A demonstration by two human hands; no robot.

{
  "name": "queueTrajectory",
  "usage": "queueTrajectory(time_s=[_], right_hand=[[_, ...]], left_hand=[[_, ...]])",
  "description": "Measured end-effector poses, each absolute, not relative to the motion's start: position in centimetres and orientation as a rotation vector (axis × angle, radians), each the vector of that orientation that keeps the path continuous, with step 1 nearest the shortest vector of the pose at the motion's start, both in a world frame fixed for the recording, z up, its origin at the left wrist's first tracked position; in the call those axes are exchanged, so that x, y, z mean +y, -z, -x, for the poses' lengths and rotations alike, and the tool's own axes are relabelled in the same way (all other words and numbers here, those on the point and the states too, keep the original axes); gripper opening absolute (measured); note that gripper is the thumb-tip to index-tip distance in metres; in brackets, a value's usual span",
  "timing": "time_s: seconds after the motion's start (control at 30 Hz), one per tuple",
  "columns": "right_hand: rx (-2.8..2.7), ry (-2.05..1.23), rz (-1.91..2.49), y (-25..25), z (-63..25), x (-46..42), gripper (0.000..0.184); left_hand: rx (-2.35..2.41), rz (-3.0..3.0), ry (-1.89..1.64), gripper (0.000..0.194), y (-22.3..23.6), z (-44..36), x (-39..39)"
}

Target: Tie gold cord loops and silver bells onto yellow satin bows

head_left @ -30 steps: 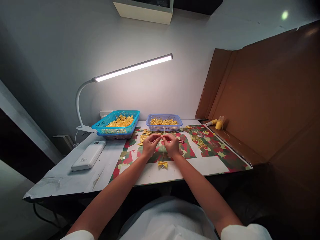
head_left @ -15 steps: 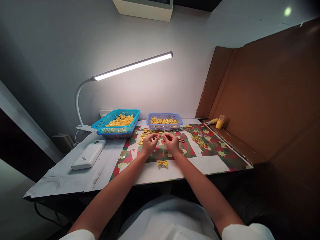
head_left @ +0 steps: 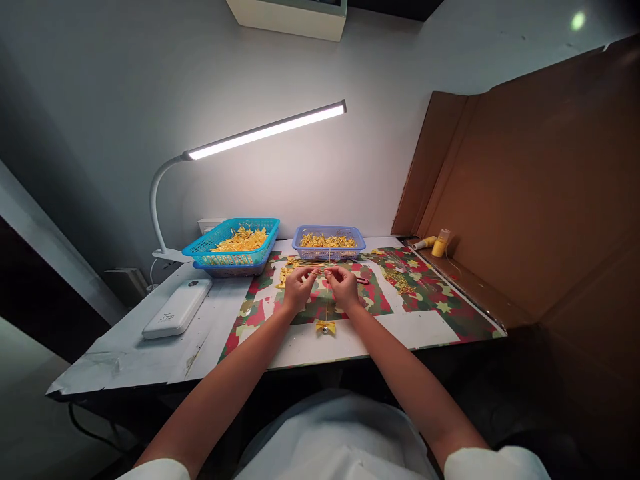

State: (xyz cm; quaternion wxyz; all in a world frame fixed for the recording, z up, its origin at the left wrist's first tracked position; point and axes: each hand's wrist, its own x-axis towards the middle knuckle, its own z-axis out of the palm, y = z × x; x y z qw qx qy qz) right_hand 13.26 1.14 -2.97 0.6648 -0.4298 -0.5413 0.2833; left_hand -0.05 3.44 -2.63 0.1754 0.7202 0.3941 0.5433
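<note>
My left hand (head_left: 300, 287) and my right hand (head_left: 343, 285) face each other over the camouflage-patterned sheet (head_left: 370, 300), fingertips pinched a small gap apart. A thin gold cord (head_left: 327, 307) runs between them, and both hands pinch it. From there the cord comes down to a yellow ribbon bow (head_left: 325, 327) with a small silvery bell on it, near the table's front edge. Its other end reaches up toward the purple basket (head_left: 329, 253). Loose yellow bows (head_left: 283, 277) lie just behind my left hand. Behind my right hand part of a pink-handled tool (head_left: 363, 281) shows.
Yellow bows fill a blue basket (head_left: 200, 257) stacked on another at the left. A white power bank (head_left: 177, 309) lies in front of it, under a lit lamp (head_left: 270, 130). Gold cords (head_left: 400, 283) lie to the right, with yellow thread spools (head_left: 439, 244) beside the cardboard wall (head_left: 525, 187).
My fingertips, which met at the cord a second ago, have drawn slightly apart to left and right. The bow and bell stay in the same place.
</note>
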Motion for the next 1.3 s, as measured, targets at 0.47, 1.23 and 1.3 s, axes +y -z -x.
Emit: queueTrajectory(time_s=[0.47, 1.23, 1.3], right_hand=[[-1.277, -0.550, 1.014, 3.2, -13.3, 1.2, 0.024], [-1.495, -0.144, 1.045, 2.4, -13.7, 0.1, 0.017], [-1.488, -0.141, 1.054, 2.4, -13.7, 0.1, 0.015]], left_hand=[[1.071, -2.174, -1.653, 0.011, 1.9, 0.0, 2.5], [1.037, -2.205, -1.688, 0.020, 2.1, 0.1, 2.7], [1.041, -2.204, -1.682, 0.020, 2.0, 0.1, 2.6]])
